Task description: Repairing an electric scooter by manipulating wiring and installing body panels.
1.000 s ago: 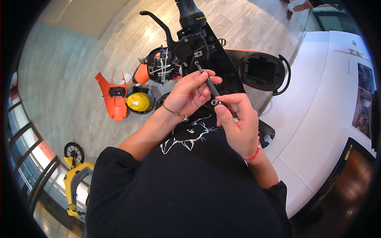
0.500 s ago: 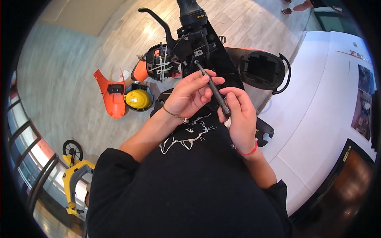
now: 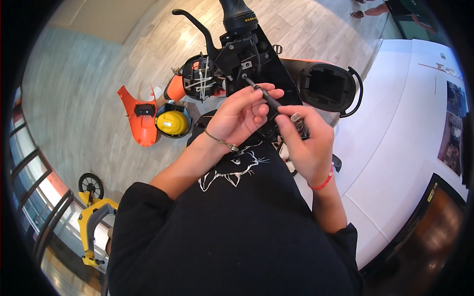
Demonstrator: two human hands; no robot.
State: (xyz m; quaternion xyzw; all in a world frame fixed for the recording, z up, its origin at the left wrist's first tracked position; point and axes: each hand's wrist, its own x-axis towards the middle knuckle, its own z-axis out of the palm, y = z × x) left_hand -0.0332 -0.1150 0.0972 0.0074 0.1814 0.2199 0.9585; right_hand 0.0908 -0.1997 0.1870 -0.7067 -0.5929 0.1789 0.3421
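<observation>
A screwdriver (image 3: pixel 270 100) with a dark handle and thin metal shaft slants across the middle of the view. Its tip meets a bolt head (image 3: pixel 244 76) on the black handlebar assembly (image 3: pixel 242 56) of a scooter. My left hand (image 3: pixel 243 112) pinches it by the shaft end, thumb and forefinger together, the other fingers loosely curled. Around the handle's rear end, the fingers of my right hand (image 3: pixel 310 140) are closed. A small clear piece (image 3: pixel 296 117) shows by the right forefinger. Above the hands are a brake lever (image 3: pixel 200 29) and a black grip (image 3: pixel 239 17).
An orange cover panel (image 3: pixel 143 129) and a yellow hard hat (image 3: pixel 172 123) lie on the wooden floor at left. A black open housing (image 3: pixel 326 86) is at right, beside a white surface (image 3: pixel 380 148). A yellow bike frame (image 3: pixel 94 222) stands lower left. Another person's leg (image 3: pixel 373 11) shows top right.
My right hand has shifted right and wrapped further over the screwdriver's handle, covering its rear end. My left hand stays nearly in place at the shaft.
</observation>
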